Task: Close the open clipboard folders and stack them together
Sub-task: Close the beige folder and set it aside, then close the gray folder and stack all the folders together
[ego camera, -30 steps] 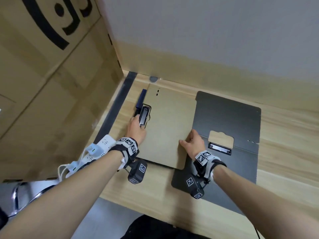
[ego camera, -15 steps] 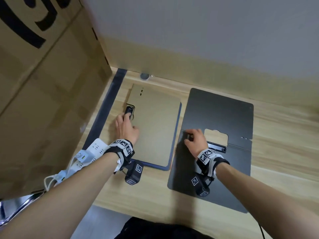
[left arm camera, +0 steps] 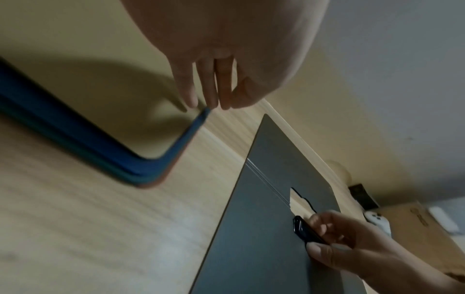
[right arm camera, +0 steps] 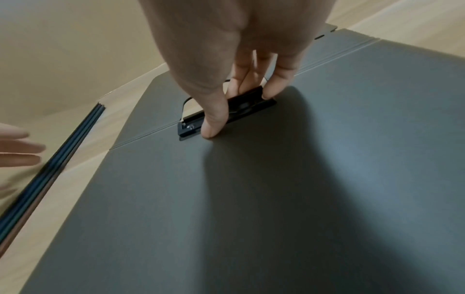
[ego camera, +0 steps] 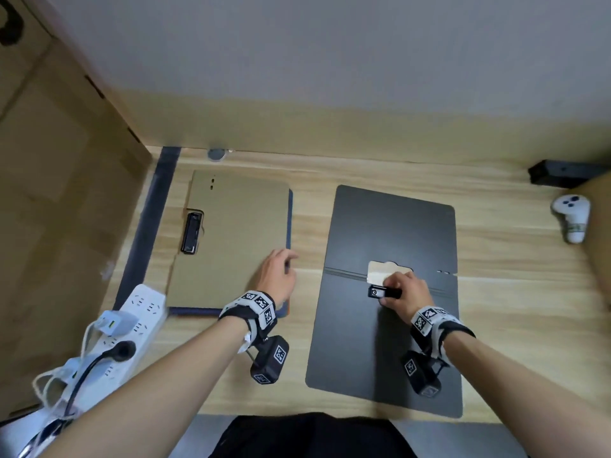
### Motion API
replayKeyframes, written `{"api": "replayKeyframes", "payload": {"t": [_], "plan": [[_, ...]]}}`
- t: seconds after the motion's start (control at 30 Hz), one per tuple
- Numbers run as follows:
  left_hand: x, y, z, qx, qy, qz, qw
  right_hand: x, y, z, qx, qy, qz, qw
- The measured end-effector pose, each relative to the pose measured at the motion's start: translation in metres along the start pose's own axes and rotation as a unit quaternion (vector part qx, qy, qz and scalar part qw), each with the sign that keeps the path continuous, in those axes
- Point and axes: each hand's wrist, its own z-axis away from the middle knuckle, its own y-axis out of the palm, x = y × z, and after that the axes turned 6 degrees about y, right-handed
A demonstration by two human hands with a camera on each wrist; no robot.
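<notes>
A closed tan folder (ego camera: 231, 242) lies on a blue folder (ego camera: 290, 219) at the left of the wooden table (ego camera: 330, 170); its black clip (ego camera: 191, 231) sits at its left edge. My left hand (ego camera: 281, 269) touches the stack's right edge with straight fingers (left arm camera: 214, 99), above the blue edges (left arm camera: 100, 147). To the right a dark grey folder (ego camera: 390, 226) lies open and flat. My right hand (ego camera: 400, 292) pinches that folder's black clip (right arm camera: 241, 107) between thumb and fingers beside the centre fold. The clip (left arm camera: 300, 228) also shows in the left wrist view.
A big cardboard box (ego camera: 59, 193) stands along the left. A white power strip (ego camera: 125, 325) with plugs lies at the front left corner. A white controller (ego camera: 573, 219) and a black block (ego camera: 562, 173) are at the far right. The wall closes the back.
My left hand has moved from the tan folder's clip to its right edge. My right hand has shifted right along the grey folder's fold and taken hold of its clip.
</notes>
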Motion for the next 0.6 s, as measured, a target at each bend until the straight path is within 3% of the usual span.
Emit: {"api": "replayKeyframes", "payload": {"t": [0.2, 0.3, 0.47, 0.6], "plan": [[-0.030, 0.059, 0.005, 0.113, -0.050, 0.035, 0.992, -0.044, 0.005, 0.019, 0.002, -0.026, -0.026, 0.999], [-0.051, 0.082, -0.003, 0.114, -0.090, 0.055, 0.988, -0.058, 0.001, 0.019, 0.006, -0.058, -0.039, 0.998], [-0.072, 0.103, -0.018, 0.055, -0.209, 0.096, 0.972, -0.073, -0.014, 0.010, 0.025, -0.105, -0.022, 0.994], [-0.089, 0.101, -0.003, 0.111, -0.275, 0.117, 0.948, -0.081, -0.034, -0.010, 0.029, -0.155, 0.016, 0.987]]}}
